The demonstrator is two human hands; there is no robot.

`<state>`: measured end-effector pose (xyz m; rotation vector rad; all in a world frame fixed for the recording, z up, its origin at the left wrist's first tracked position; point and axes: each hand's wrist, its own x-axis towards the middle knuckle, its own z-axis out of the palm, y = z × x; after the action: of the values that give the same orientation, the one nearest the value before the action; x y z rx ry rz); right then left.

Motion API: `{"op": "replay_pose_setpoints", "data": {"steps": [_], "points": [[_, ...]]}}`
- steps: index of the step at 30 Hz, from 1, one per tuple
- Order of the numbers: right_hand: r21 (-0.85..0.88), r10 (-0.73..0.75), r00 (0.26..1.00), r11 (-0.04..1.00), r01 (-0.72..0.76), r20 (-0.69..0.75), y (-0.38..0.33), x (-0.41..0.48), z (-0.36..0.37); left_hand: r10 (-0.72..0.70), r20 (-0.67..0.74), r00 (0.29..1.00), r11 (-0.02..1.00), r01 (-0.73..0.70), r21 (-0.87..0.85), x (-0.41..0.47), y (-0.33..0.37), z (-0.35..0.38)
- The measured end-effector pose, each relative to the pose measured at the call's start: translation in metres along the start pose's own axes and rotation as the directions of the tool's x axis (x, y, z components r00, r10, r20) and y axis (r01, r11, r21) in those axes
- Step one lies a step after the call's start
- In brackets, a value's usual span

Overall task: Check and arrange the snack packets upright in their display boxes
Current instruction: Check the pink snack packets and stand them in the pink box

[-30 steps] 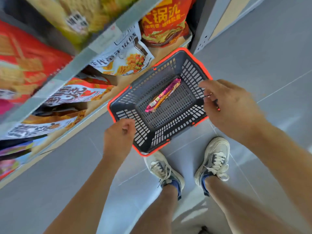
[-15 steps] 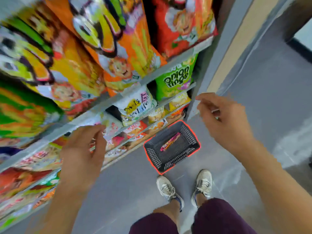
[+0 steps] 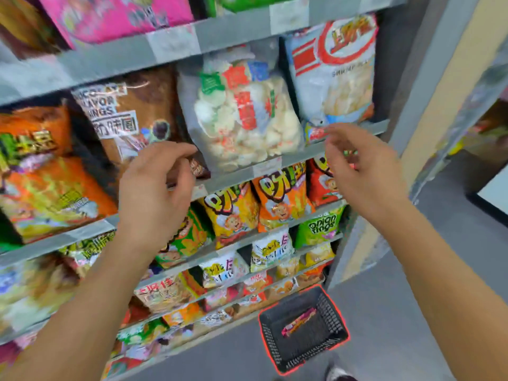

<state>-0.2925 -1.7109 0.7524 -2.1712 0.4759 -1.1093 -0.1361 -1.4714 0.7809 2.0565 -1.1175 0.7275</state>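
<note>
Left grip (image 3: 156, 185) and right grip (image 3: 362, 171), loose and empty, flank a clear upright packet (image 3: 242, 119) of white crackers

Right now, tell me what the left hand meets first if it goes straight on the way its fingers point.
Most likely the brown chocolate rings bag: the fingers of the left hand point up and right, overlapping its lower corner. Depth is unclear, so contact is uncertain.
</note>
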Motion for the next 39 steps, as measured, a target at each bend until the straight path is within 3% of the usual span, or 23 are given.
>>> {"op": "replay_pose_setpoints", "data": {"steps": [10, 20, 29, 33, 36, 39], "points": [[0.100, -0.272, 0.962, 0.958, 0.268, 0.025, -0.060, 0.078, 0.015, 0.137, -0.135, 0.981, 0.976, -0.111, 0.185, 0.087, 0.012, -0.041], [-0.164, -0.594, 0.778, 0.763, 0.625, 0.204, -0.108, 0.170, 0.034, 0.076, -0.097, 0.992, 0.901, -0.026, 0.433, 0.175, -0.004, -0.065], [-0.119, -0.636, 0.712, 0.715, 0.689, 0.298, -0.147, 0.204, 0.058, 0.076, -0.088, 0.993, 0.908, -0.032, 0.417, 0.240, 0.024, -0.072], [-0.142, -0.579, 0.745, 0.750, 0.646, 0.332, -0.154, 0.204, 0.073, 0.160, -0.092, 0.983, 0.866, -0.095, 0.491, 0.266, 0.025, -0.081], [-0.144, -0.555, 0.787, 0.785, 0.603, 0.269, -0.154, 0.201, 0.078, 0.237, -0.002, 0.972, 0.802, -0.194, 0.565, 0.284, 0.025, -0.087], [-0.103, -0.554, 0.805, 0.807, 0.582, 0.210, -0.157, 0.196, 0.081, 0.226, 0.057, 0.972, 0.789, -0.217, 0.575, 0.301, 0.023, -0.090]]}}
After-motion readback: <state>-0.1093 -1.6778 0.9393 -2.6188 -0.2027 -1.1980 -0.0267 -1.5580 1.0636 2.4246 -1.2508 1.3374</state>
